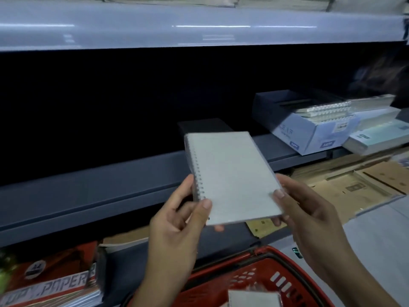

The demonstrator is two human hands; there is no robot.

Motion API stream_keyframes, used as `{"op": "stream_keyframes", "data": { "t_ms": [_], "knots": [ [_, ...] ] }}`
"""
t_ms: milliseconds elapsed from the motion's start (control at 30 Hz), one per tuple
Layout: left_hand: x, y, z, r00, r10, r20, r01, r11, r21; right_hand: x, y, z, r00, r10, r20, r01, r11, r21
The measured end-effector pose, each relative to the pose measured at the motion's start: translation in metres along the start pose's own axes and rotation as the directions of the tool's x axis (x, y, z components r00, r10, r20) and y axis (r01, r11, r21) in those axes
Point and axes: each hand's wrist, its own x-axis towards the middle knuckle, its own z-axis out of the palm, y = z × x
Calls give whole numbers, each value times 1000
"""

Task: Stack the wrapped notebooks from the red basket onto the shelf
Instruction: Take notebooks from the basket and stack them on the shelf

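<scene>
A white spiral-bound wrapped notebook (230, 176) is held up in front of the dark grey shelf (110, 173), tilted, its spiral along the left edge. My left hand (177, 220) grips its lower left corner, thumb on the cover. My right hand (307, 218) grips the lower right corner, thumb on top and fingers beneath. Below, the red basket (250, 278) shows at the bottom edge with another wrapped notebook (254, 299) lying inside. The shelf behind the held notebook is dark and mostly bare.
On the shelf's right stand a blue-white box of spiral notebooks (309, 131) and a pale pad stack (376, 136). A glossy upper shelf edge (199, 25) overhangs. Paper reams (51, 284) lie lower left, flattened cardboard (354, 185) lower right.
</scene>
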Motion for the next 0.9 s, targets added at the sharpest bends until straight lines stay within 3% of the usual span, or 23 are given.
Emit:
{"op": "stream_keyframes", "data": {
  "t_ms": [133, 267, 367, 500, 567, 700, 900],
  "knots": [
    [49, 10, 6, 999, 35, -34, -34, 999, 36, 57, -7, 10, 999, -31, 18, 31, 999, 6],
    [102, 4, 6, 994, 50, -93, -40, 993, 109, 125, -6, 24, 999, -40, -22, 38, 994, -103],
    [136, -9, 7, 989, 37, -146, -6, 978, 209, 161, 6, 32, 998, -58, -25, 51, 970, -238],
    [159, -20, 8, 987, 20, -162, 34, 945, 324, 183, 25, 35, 999, -48, -6, 36, 832, -554],
    [152, -20, 5, 989, 28, -145, 26, 933, 359, 173, 25, 28, 1000, -17, -18, 5, 860, -510],
    [139, -28, -4, 996, 86, -22, -72, 927, 368, 150, 21, 10, 986, 44, 162, 24, 918, -396],
    [139, -37, 7, 984, 177, -2, -156, 870, 468, 166, 30, 14, 997, -51, 51, 69, 884, -463]
  ]
}}
